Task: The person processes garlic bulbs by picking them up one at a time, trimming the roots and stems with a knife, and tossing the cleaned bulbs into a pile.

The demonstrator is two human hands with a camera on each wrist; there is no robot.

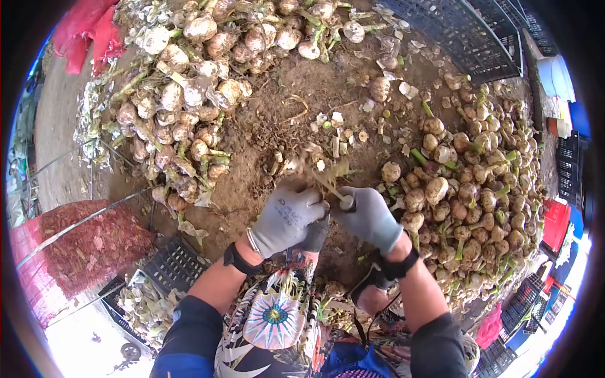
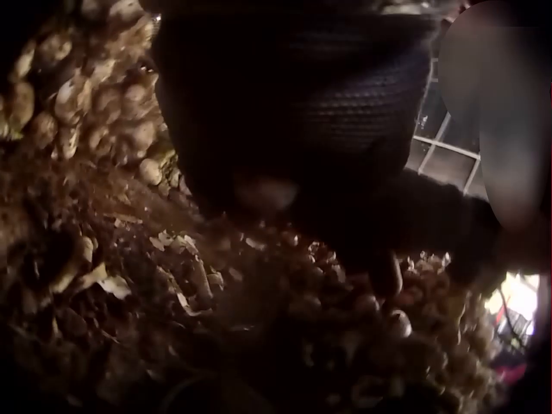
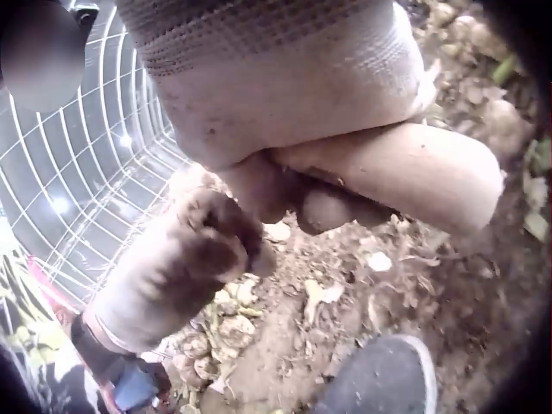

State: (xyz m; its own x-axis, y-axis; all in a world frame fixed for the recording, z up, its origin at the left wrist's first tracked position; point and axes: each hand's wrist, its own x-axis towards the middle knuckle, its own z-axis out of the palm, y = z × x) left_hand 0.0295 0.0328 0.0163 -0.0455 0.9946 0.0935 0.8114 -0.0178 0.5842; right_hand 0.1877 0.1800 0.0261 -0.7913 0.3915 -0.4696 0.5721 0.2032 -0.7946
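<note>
Both hands wear dirty grey gloves and are close together over the soil. The left hand [image 1: 287,217] has curled fingers; a blurred brownish shape lies just beyond them, and whether the fingers hold anything is unclear. In the right wrist view the left hand [image 3: 168,276] shows its soiled fingertips. The right hand [image 1: 372,220] grips a smooth wooden handle [image 3: 414,177], whose rounded end sticks out past the glove [image 3: 285,95]. Blurred pale strands cross the space between the hands. The left wrist view is dark, with the left glove [image 2: 293,112] across its top.
Bulbs with stalks, apparently garlic, form a heap [image 1: 170,101] at upper left and another [image 1: 472,201] at right. Cut stems and peelings [image 1: 337,135] litter the ground. Black crates [image 1: 466,38] stand at upper right, a red mesh sack [image 1: 94,242] at left. A shoe [image 3: 384,379] is near.
</note>
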